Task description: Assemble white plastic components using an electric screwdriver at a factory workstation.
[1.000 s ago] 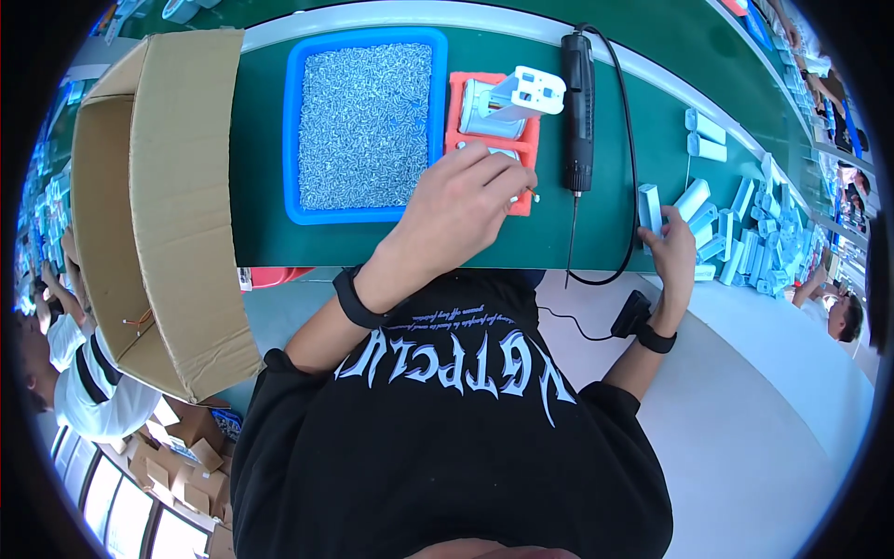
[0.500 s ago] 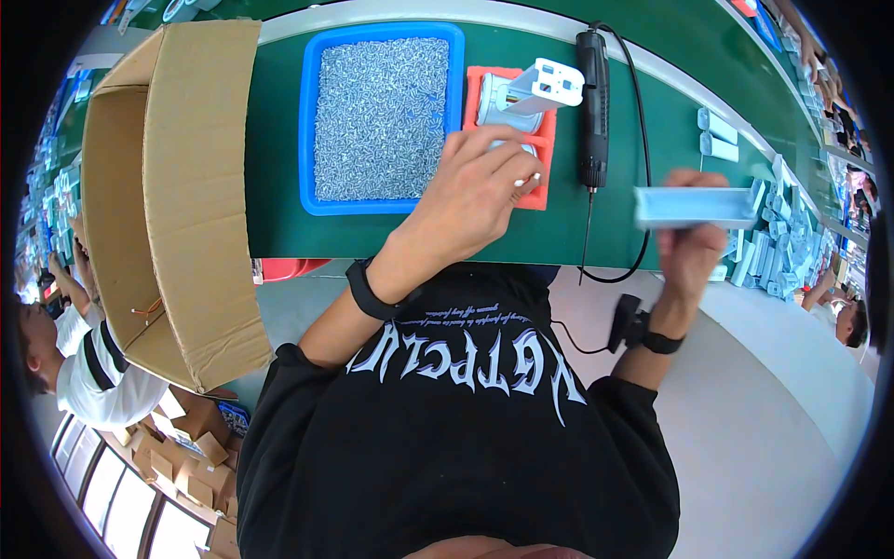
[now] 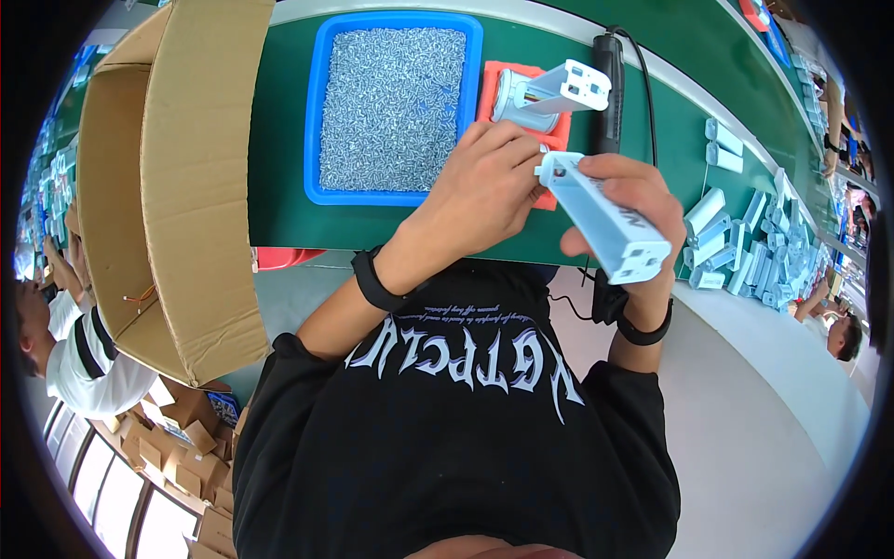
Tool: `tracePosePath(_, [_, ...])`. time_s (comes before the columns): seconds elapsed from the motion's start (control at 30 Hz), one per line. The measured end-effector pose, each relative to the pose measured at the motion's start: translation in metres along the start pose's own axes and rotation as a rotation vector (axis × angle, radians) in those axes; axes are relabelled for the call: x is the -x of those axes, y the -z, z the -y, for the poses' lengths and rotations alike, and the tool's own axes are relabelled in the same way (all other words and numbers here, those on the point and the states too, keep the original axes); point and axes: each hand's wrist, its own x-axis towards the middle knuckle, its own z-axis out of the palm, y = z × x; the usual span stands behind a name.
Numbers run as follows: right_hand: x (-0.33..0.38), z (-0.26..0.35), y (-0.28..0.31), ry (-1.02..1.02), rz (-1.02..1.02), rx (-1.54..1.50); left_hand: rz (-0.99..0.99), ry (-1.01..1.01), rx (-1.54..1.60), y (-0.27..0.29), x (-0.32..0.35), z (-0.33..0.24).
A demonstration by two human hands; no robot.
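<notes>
My right hand (image 3: 643,200) grips a long pale-blue plastic housing (image 3: 601,224), tilted, its upper end close to my left hand's fingertips. My left hand (image 3: 489,182) is closed over the lower part of a red-orange holder (image 3: 489,88); its fingers hide whatever they hold there. In the upper part of the holder sits a pale-blue round part (image 3: 515,101), with a similar housing (image 3: 568,86) standing out of it and thin coloured wires inside.
Left of the holder is a blue tray (image 3: 315,121) full of small screws. A black electric screwdriver (image 3: 607,93) with a cable lies behind the housing. Several pale-blue housings (image 3: 745,252) pile up at right. An open cardboard box (image 3: 209,186) stands at left.
My right hand has brought the housing left and turned it from level to slanting, up to my left hand. My left hand stays at the holder. The whole view has shifted slightly.
</notes>
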Motion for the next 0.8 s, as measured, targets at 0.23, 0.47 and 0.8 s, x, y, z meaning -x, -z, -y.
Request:
tracePosePath(0.23, [0.006, 0.003, 0.0, -0.146, -0.029, -0.082, -0.065, 0.0, -0.031, -0.007, 0.004, 0.001])
tracePosePath(0.47, [0.018, -0.007, -0.013, -0.158, -0.143, -0.218, -0.151, 0.051, 0.153, -0.009, 0.003, 0.007])
tracePosePath(0.8, [0.02, -0.008, -0.014, -0.099, -0.086, -0.158, -0.125, 0.121, 0.32, -0.002, 0.009, 0.011])
